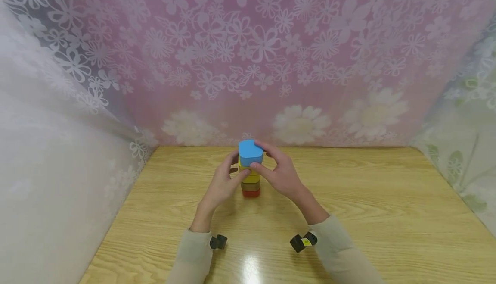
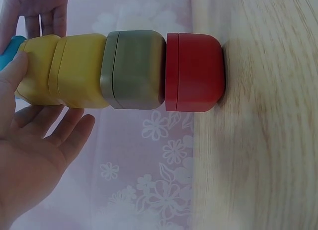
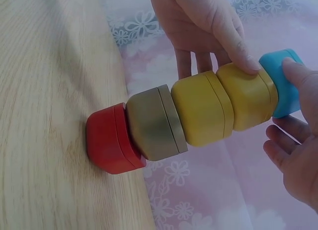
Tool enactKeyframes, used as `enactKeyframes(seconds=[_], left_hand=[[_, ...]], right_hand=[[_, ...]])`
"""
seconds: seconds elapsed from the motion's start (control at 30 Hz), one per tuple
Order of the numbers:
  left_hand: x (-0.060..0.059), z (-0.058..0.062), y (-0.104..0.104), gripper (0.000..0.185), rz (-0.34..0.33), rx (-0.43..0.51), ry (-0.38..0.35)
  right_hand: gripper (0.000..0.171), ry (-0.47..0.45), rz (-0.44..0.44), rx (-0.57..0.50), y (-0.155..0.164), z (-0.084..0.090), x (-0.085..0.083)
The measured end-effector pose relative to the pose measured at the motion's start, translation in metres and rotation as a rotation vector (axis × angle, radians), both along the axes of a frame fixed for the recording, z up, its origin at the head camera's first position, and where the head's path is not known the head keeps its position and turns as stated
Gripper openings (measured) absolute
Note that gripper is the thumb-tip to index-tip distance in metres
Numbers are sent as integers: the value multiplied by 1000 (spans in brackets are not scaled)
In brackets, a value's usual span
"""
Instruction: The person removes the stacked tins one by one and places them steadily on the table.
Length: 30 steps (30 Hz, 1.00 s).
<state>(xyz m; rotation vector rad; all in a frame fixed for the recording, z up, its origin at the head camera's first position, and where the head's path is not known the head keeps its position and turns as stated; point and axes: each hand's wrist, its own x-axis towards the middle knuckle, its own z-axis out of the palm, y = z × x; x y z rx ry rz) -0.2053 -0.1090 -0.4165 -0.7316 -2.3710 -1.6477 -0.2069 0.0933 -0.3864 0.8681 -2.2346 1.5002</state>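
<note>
A column of five rounded boxes is steadied by two bare hands above a wooden table [image 1: 368, 215]; a blue box [image 1: 250, 149] is held at the top by the right hand [image 1: 284, 176], its thumb pressed to the near side and its fingers set round the far side; just below, an upper yellow box [image 3: 246, 96] is grasped by the left hand [image 1: 222, 185], between a thumb laid on its near face and fingers placed behind it.

Beneath the hands, a lower yellow box [image 3: 201, 111] is stacked on an olive-brown box [image 3: 151, 123], which is borne in turn by a red box [image 3: 112, 140] set on the tabletop; the blue box is seen against the upper yellow one, though whether its full weight is rested there cannot be told; the boxes are slightly staggered in the right wrist view, and a thin seam is shown near the upper end of the red, olive-brown and lower yellow ones.

A small black device is worn at each pale cuff; the right device [image 1: 298, 243] is marked with a yellow label [image 1: 306, 241], whose writing is too small to be read; the left device [image 1: 218, 241] is seen beside its sleeve; the table is backed by a pink cloth [image 1: 263, 47] printed with white flowers.
</note>
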Motion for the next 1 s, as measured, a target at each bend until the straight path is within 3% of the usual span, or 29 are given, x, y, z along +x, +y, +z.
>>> enactKeyframes(seconds=[0.73, 1.0], left_hand=[[3, 2, 1, 66, 24, -43, -31], [3, 3, 1, 66, 31, -38, -55]], right_hand=[[59, -8, -97, -126, 14, -3, 21], [62, 7, -92, -218, 23, -16, 19]])
